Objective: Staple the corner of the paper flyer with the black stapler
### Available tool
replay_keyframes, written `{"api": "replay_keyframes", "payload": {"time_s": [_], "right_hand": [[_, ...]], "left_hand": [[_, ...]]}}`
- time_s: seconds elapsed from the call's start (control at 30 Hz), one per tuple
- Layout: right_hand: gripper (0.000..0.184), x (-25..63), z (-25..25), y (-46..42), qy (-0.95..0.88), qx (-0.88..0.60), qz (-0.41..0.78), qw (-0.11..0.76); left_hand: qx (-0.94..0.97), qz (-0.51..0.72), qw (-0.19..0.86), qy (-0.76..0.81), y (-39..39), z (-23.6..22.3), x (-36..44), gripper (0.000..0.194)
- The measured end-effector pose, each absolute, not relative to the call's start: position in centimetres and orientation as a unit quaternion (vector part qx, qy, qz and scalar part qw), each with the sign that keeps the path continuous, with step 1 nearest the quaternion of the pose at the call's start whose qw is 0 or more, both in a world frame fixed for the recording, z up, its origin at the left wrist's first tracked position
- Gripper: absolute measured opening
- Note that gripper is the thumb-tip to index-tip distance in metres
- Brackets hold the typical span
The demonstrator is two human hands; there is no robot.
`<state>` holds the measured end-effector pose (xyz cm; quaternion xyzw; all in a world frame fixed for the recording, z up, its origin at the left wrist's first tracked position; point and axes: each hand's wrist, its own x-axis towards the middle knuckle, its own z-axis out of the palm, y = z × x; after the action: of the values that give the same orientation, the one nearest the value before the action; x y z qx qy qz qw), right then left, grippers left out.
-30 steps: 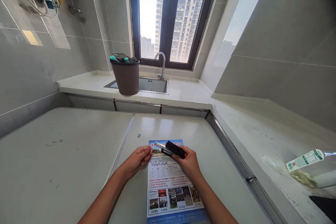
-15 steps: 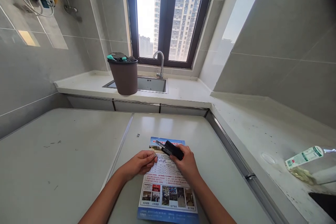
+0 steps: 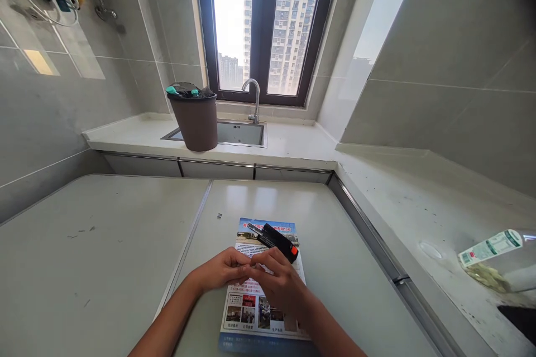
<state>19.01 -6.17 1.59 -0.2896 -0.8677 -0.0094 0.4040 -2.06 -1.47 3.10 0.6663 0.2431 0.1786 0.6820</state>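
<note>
A black stapler (image 3: pixel 277 240) with a red end lies swung open on the top part of a printed flyer (image 3: pixel 247 312) on the grey table (image 3: pixel 104 256). Neither hand touches it. My left hand (image 3: pixel 221 273) and my right hand (image 3: pixel 280 283) meet just in front of the stapler, over the middle of the flyer. Both hands have their fingertips pinched together where they touch. Whatever they pinch is too small to make out.
A tiny metal piece (image 3: pixel 219 215) lies on the table left of the flyer. At the back, a brown bin (image 3: pixel 196 122) stands on the counter beside the sink (image 3: pixel 243 134) and tap (image 3: pixel 253 99). A clear bottle (image 3: pixel 496 259) lies on the right counter.
My right hand has let go of the stapler, which now rests on the flyer. That hand has drawn back to meet my left hand's fingertips. The view has shifted slightly.
</note>
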Motion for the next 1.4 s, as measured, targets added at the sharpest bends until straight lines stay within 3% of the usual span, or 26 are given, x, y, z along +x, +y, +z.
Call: {"api": "replay_keyframes", "payload": {"time_s": [0.3, 0.43, 0.57, 0.67, 0.83, 1.1, 1.23, 1.4], "right_hand": [[0.046, 19.8, 1.7, -6.3, -0.847, -0.297, 0.012, 0.441], [0.038, 20.5, 1.3, -5.9, -0.821, -0.3, 0.046, 0.483], [0.022, 23.5, 1.0, -3.7, -0.711, -0.443, 0.036, 0.545], [0.017, 27.5, 0.1, -1.7, -0.596, -0.601, 0.045, 0.53], [0.024, 32.8, -2.1, -0.1, -0.454, -0.726, 0.146, 0.496], [0.04, 33.2, -2.8, 0.2, -0.444, -0.725, 0.124, 0.512], [0.034, 32.5, -2.6, 0.1, -0.456, -0.733, 0.092, 0.496], [0.029, 31.8, -2.7, 0.1, -0.509, -0.729, 0.071, 0.453]], "left_hand": [[0.658, 0.147, 0.712, 0.195, -1.7, 3.6, -2.4, 0.054], [0.646, 0.159, 0.72, 0.2, -1.7, 3.2, -2.5, 0.05], [0.632, 0.215, 0.707, 0.234, -1.4, 2.3, -2.9, 0.051], [0.611, 0.292, 0.683, 0.274, -1.1, 1.8, -3.1, 0.042], [0.541, 0.382, 0.692, 0.287, -0.6, 1.6, -3.2, 0.029], [0.454, 0.414, 0.718, 0.327, 0.4, 1.7, -3.7, 0.026], [0.484, 0.446, 0.616, 0.432, 1.2, 0.8, -4.2, 0.033], [0.614, 0.449, 0.251, 0.599, 1.3, 0.0, -5.0, 0.03]]}}
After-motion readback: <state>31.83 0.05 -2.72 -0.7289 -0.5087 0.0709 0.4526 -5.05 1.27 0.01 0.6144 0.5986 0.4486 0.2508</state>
